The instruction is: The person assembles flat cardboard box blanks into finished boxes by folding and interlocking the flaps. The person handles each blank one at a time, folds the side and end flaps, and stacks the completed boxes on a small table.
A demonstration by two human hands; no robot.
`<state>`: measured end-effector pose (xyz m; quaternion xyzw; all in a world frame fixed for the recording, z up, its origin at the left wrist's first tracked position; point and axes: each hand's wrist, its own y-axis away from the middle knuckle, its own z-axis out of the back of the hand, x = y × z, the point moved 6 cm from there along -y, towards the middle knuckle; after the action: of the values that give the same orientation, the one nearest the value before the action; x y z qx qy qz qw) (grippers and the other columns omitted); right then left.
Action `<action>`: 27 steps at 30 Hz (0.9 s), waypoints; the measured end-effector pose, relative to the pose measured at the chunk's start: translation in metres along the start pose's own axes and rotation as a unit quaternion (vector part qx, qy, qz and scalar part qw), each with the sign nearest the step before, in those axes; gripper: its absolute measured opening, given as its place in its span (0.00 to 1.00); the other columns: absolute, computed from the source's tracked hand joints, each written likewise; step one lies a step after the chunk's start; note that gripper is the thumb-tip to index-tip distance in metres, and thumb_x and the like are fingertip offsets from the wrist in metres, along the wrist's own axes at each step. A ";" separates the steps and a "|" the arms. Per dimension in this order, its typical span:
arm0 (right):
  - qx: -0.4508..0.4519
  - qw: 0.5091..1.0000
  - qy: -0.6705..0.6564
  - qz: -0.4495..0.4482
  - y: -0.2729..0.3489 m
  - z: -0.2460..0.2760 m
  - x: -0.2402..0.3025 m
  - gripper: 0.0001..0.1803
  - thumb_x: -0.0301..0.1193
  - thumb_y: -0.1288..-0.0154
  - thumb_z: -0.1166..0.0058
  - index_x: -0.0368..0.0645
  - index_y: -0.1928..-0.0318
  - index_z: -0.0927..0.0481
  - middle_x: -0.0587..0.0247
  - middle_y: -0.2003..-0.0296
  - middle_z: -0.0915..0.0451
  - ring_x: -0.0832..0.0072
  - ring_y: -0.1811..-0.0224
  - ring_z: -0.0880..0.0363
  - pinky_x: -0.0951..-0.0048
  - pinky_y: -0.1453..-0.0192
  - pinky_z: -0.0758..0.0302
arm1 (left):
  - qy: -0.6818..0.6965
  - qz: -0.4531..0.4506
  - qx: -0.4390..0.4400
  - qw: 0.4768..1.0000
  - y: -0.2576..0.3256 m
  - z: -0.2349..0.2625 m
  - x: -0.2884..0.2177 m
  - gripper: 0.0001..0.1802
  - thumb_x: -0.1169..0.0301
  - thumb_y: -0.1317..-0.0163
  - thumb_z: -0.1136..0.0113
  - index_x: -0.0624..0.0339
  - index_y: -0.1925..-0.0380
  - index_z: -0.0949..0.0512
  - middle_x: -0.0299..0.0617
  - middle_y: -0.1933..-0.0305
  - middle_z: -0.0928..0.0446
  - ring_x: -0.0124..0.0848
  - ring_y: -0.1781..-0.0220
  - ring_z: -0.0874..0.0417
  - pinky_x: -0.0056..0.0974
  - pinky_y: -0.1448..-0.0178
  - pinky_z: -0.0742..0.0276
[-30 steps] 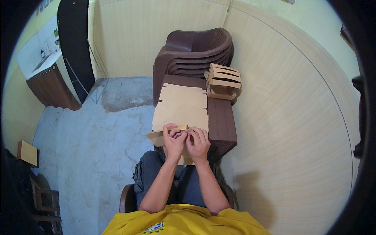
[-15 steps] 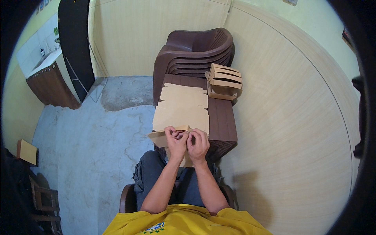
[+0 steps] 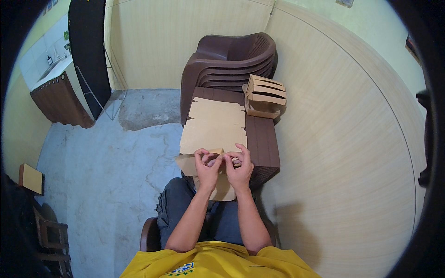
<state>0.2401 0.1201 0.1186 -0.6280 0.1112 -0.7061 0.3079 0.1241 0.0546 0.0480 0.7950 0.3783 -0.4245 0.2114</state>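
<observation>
A partly folded cardboard box blank hangs over the table's near edge above my lap, with one flap angled out to the left. My left hand pinches a raised flap of it between thumb and fingers. Right beside it, my right hand holds the flap's corner at the thumb tip, its index finger lifted and the other fingers curled. The fingers partly hide the flap. Beyond both hands, flat tan cardboard with notched edges covers much of the brown table.
A folded cardboard box with slots stands at the table's far right. Behind it are stacked brown plastic chairs. A wood-patterned wall rises close on the right. Far left is a sink counter with a brown curtain.
My right hand has opened up somewhat and shifted slightly right, its index finger now raised. The left hand keeps its pinch in nearly the same place.
</observation>
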 end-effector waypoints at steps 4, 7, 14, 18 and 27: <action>0.022 0.999 0.044 -0.002 -0.001 0.004 0.000 0.23 0.25 0.30 0.30 0.43 0.37 0.20 0.60 0.62 0.08 0.74 0.67 0.11 0.71 0.62 0.16 | 0.033 0.000 0.044 0.998 -0.003 0.002 0.002 0.26 0.85 0.30 0.31 0.53 0.46 0.38 0.49 0.52 0.16 0.32 0.52 0.10 0.33 0.49 0.12; 0.046 0.996 0.082 -0.004 0.001 0.002 -0.003 0.21 0.24 0.29 0.31 0.39 0.39 0.21 0.58 0.62 0.07 0.74 0.64 0.09 0.74 0.62 0.16 | 0.035 -0.006 0.058 0.998 -0.004 0.004 0.006 0.25 0.85 0.29 0.31 0.53 0.46 0.38 0.49 0.52 0.16 0.32 0.53 0.10 0.34 0.48 0.11; 0.050 0.998 -0.015 -0.036 0.000 0.005 -0.004 0.19 0.19 0.28 0.33 0.35 0.40 0.22 0.55 0.58 0.08 0.76 0.62 0.09 0.74 0.58 0.13 | 0.037 -0.004 0.053 0.998 -0.004 0.003 0.008 0.24 0.85 0.28 0.32 0.54 0.46 0.36 0.49 0.52 0.16 0.33 0.52 0.10 0.36 0.48 0.10; 0.038 0.993 -0.069 -0.088 -0.003 0.004 -0.003 0.21 0.18 0.28 0.32 0.34 0.39 0.24 0.57 0.58 0.09 0.77 0.62 0.11 0.75 0.58 0.13 | 0.025 0.016 0.071 0.997 -0.002 -0.004 0.008 0.25 0.84 0.29 0.31 0.54 0.44 0.36 0.49 0.51 0.16 0.34 0.50 0.10 0.38 0.48 0.08; 0.072 0.994 -0.039 -0.071 -0.004 0.006 0.000 0.20 0.20 0.30 0.31 0.37 0.41 0.21 0.56 0.59 0.09 0.75 0.61 0.09 0.73 0.57 0.12 | 0.024 0.004 0.061 0.998 -0.002 -0.002 0.000 0.30 0.84 0.32 0.28 0.55 0.38 0.34 0.49 0.48 0.17 0.35 0.51 0.09 0.39 0.47 0.05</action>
<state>0.2445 0.1243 0.1215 -0.6373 0.0032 -0.7074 0.3056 0.1234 0.0571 0.0485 0.8177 0.3535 -0.4268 0.1555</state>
